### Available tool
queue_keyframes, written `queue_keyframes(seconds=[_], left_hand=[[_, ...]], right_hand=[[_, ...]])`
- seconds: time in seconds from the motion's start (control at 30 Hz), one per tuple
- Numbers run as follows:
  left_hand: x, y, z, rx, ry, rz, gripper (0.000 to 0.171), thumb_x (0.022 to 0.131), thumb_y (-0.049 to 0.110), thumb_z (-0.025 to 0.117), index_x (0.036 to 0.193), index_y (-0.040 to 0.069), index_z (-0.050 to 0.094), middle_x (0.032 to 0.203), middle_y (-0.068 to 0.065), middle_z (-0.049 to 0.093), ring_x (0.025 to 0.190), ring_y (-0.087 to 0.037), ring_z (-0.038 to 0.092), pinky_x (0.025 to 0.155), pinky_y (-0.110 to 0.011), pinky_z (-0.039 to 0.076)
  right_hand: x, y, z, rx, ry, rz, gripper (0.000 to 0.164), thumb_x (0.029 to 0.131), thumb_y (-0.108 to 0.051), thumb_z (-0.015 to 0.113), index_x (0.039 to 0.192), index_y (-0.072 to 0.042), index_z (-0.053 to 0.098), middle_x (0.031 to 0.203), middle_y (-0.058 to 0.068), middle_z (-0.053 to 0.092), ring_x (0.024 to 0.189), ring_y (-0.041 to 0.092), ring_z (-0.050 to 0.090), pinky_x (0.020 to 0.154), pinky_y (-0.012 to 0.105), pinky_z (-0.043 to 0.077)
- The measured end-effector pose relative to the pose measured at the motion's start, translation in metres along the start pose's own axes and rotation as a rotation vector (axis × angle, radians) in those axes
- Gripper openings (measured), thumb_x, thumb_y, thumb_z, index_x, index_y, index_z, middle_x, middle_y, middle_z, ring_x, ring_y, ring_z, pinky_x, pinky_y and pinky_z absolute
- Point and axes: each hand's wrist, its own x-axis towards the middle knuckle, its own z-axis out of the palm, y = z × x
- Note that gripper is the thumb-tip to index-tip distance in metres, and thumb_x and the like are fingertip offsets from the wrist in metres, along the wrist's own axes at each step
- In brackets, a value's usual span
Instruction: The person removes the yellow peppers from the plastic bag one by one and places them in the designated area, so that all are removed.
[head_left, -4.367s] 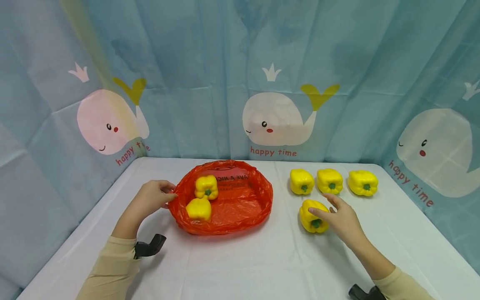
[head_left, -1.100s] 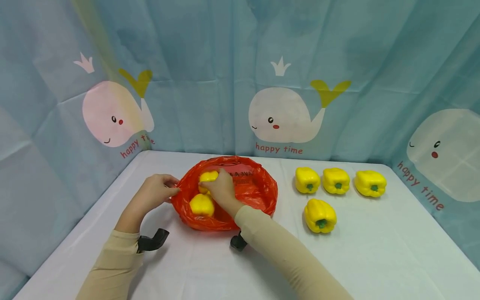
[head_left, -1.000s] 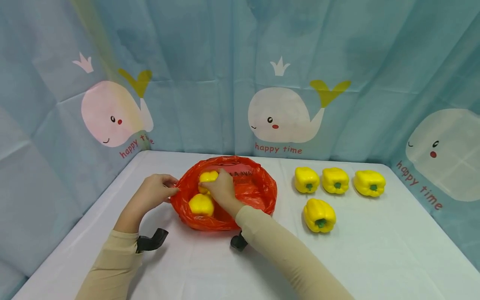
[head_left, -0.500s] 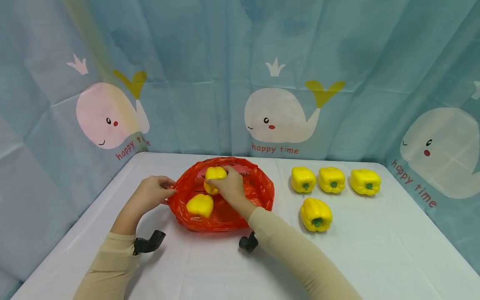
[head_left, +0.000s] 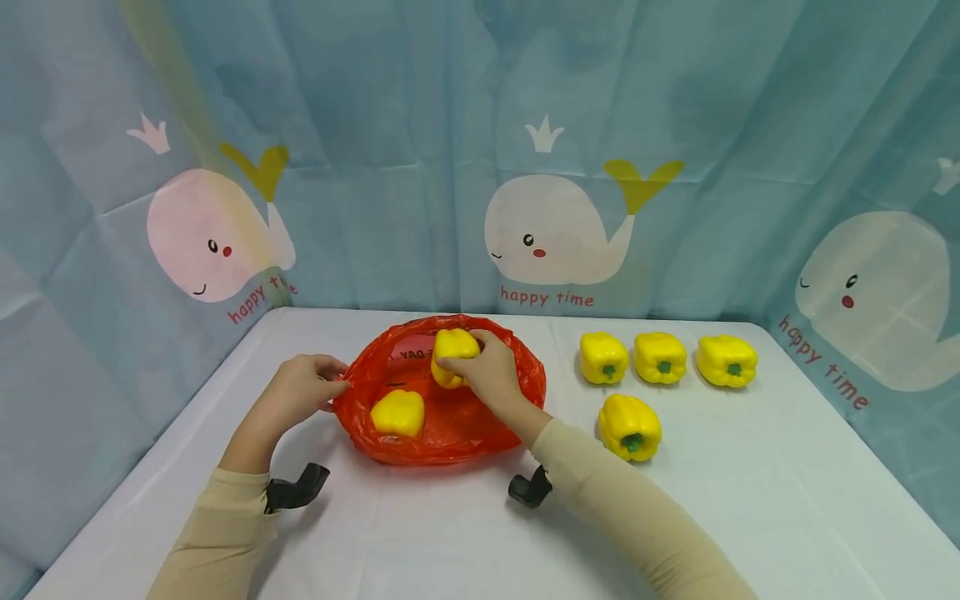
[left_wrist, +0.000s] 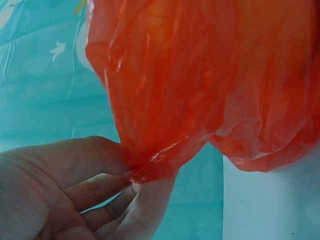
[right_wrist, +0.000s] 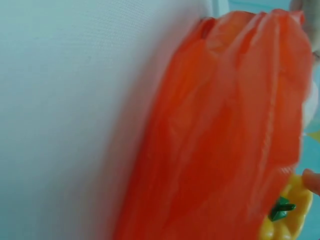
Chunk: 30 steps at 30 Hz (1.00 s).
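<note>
My left hand (head_left: pixel 296 392) pinches the left rim of a red plastic bag (head_left: pixel 450 454), which stands wide open on the table; the left wrist view shows the pinched film (left_wrist: pixel 155 162) between thumb and fingers. My right hand (head_left: pixel 497 377) reaches over the bag's right side and grips a yellow bell pepper (head_left: pixel 452 350) within the bag's mouth. Another yellow bell pepper (head_left: pixel 399 413) lies inside at the front left. In the right wrist view the bag's side hides most of the held pepper (right_wrist: pixel 296 207); its green stem and one fingertip (right_wrist: pixel 312 181) show.
Three yellow bell peppers stand in a back row at right: left (head_left: pixel 603 358), middle (head_left: pixel 660 358) and right (head_left: pixel 726 361). A fourth-position pepper (head_left: pixel 631 427) lies in front of them. A white cloth (head_left: pixel 420 542) covers the table; a blue curtain (head_left: pixel 390 233) encloses it behind and at the sides.
My right hand has left the front pepper on the table, reached into the bag and gripped its rear pepper. That pepper has since moved right and slightly up. My left hand keeps its pinch.
</note>
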Motion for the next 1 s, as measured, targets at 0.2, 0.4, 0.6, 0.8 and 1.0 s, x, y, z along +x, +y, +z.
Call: queue_keyframes(seconds=[0.2, 0.4, 0.6, 0.8, 1.0], left_hand=[[0.0, 0.0, 0.001, 0.002, -0.003, 0.0, 0.039, 0.095, 0.016, 0.061, 0.126, -0.008, 0.06, 0.108, -0.024, 0.067, 0.083, -0.019, 0.067, 0.082, -0.042, 0.062], [0.001, -0.001, 0.0, 0.008, -0.003, -0.001, 0.04, 0.095, 0.016, 0.062, 0.126, -0.008, 0.06, 0.109, -0.024, 0.067, 0.082, -0.019, 0.067, 0.082, -0.043, 0.062], [0.002, -0.001, 0.0, 0.017, -0.002, 0.004, 0.039, 0.095, 0.016, 0.062, 0.126, -0.008, 0.06, 0.109, -0.025, 0.067, 0.082, -0.019, 0.067, 0.08, -0.041, 0.063], [0.002, -0.003, -0.001, 0.02, -0.01, 0.0, 0.041, 0.095, 0.018, 0.062, 0.128, -0.008, 0.059, 0.11, -0.025, 0.067, 0.083, -0.02, 0.066, 0.082, -0.044, 0.062], [0.003, -0.003, 0.0, 0.019, -0.011, -0.004, 0.041, 0.095, 0.018, 0.062, 0.128, -0.008, 0.059, 0.11, -0.025, 0.067, 0.084, -0.02, 0.066, 0.082, -0.044, 0.062]], right_hand=[[-0.005, -0.001, -0.018, 0.016, 0.017, -0.019, 0.072, 0.08, -0.031, 0.082, 0.141, -0.006, 0.051, 0.13, 0.011, 0.061, 0.113, 0.028, 0.058, 0.094, 0.041, 0.058], [-0.011, -0.001, -0.038, 0.017, 0.004, -0.025, 0.076, 0.08, -0.032, 0.082, 0.144, -0.006, 0.049, 0.136, 0.011, 0.06, 0.116, 0.028, 0.057, 0.099, 0.041, 0.055], [-0.018, 0.0, -0.056, -0.004, -0.001, -0.032, 0.071, 0.081, -0.032, 0.082, 0.141, -0.009, 0.051, 0.134, 0.009, 0.06, 0.115, 0.027, 0.058, 0.099, 0.042, 0.055], [-0.023, 0.0, -0.07, -0.036, 0.004, -0.038, 0.072, 0.081, -0.033, 0.081, 0.142, -0.01, 0.05, 0.138, 0.01, 0.059, 0.119, 0.027, 0.057, 0.1, 0.044, 0.055], [-0.03, 0.005, -0.087, -0.032, 0.016, -0.025, 0.075, 0.081, -0.033, 0.081, 0.145, -0.011, 0.048, 0.145, 0.009, 0.054, 0.13, 0.027, 0.052, 0.105, 0.045, 0.051]])
